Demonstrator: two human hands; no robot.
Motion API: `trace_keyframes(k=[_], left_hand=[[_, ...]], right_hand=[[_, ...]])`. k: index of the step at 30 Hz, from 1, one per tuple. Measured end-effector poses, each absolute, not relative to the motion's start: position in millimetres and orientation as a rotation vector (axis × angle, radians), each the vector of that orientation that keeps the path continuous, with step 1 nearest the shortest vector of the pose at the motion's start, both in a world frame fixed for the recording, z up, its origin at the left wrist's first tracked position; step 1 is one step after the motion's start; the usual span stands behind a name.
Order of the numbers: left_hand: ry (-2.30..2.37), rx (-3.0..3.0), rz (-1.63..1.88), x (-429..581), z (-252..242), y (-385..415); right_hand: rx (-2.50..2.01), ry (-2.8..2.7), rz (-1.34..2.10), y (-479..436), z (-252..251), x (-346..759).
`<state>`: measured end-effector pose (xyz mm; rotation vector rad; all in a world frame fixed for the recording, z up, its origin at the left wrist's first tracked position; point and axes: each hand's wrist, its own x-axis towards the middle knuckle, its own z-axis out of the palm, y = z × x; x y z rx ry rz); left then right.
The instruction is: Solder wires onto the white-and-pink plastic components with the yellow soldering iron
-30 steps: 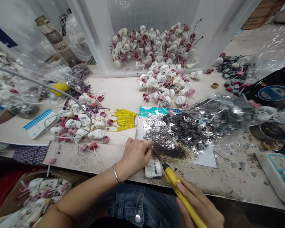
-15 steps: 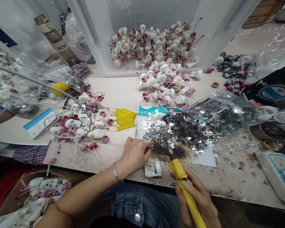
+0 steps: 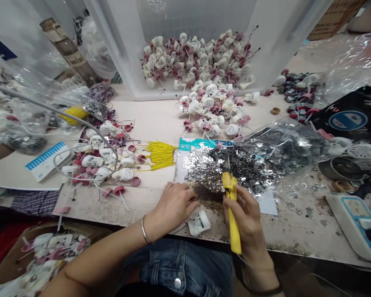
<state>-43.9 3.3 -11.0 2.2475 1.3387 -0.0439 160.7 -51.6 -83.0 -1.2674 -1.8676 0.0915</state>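
My right hand [image 3: 244, 214] is wrapped round a yellow soldering iron [image 3: 234, 225]. Its metal tip points away from me, over the pile of small dark and silver metal pieces [image 3: 250, 165]. My left hand [image 3: 177, 206] rests at the near edge of the white sheet with fingers curled; what they pinch, if anything, is hidden. Close beside its thumb, a white plastic housing [image 3: 200, 225] lies tilted on the table. I cannot tell whether the thumb touches it. Left of the sheet lies a bundle of yellow wires [image 3: 161, 156].
A large translucent bin [image 3: 123, 62] at the back holds white and pink parts, with more heaped before it. Similar parts [image 3: 105, 161] lie left under a grey cable. A plastic bag [image 3: 297, 140] of metal pieces and a blue-and-white device [image 3: 349, 222] are right.
My right hand has moved forward with the soldering iron, its tip now farther over the metal pieces. The white housing has turned slightly, and my left fingers have loosened a little beside it.
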Motion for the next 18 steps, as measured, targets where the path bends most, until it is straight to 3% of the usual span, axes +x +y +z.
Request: trace_keyframes(k=[7,14,18], left_hand=[[1.308,2.252,0.038,-55,-8,6],[1.844,2.375,0.040,-87,-16,50],[1.917,2.367,0.026,-94,-26,70]], right_hand=[[-1.207,-2.128,-0.026,-14,-82,188],[-1.068,-2.189,-0.096,-31,-73,177],[-1.257,-2.145,-0.075,-27,-80,180]])
